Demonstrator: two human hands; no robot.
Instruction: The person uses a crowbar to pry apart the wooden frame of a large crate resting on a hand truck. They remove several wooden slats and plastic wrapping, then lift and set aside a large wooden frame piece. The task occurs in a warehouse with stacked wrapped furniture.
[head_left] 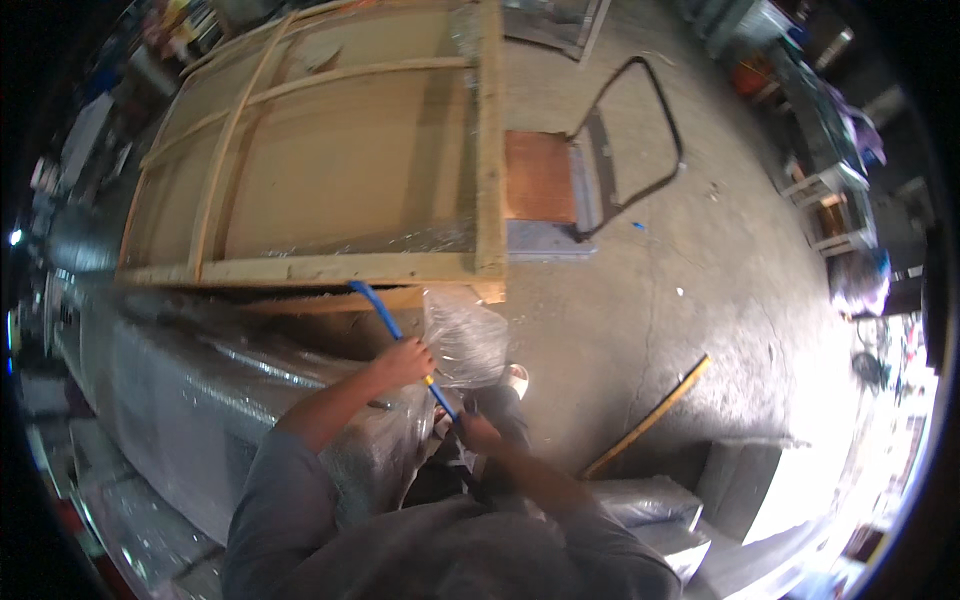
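Note:
Both of my hands grip a blue pry bar (pixel 380 309) with a yellow band near its middle. My left hand (pixel 403 361) is wrapped round the upper part of the bar. Lower down, close to my body, my right hand (pixel 479 433) closes round the other end. The bar's far tip lies at the near bottom edge of a large wooden crate (pixel 350 268); whether it is wedged under the wood I cannot tell. Beneath that edge are a wooden piece (pixel 390 300) and a plastic-wrapped block (pixel 465 338).
Long plastic-wrapped items (pixel 190 400) fill the left side. A platform trolley (pixel 540 180) with a dark handle stands right of the crate. On the concrete floor (pixel 640 300) lies a yellowish wooden strip (pixel 655 410). A grey box (pixel 745 490) sits at lower right, beside another wrapped bundle (pixel 645 500).

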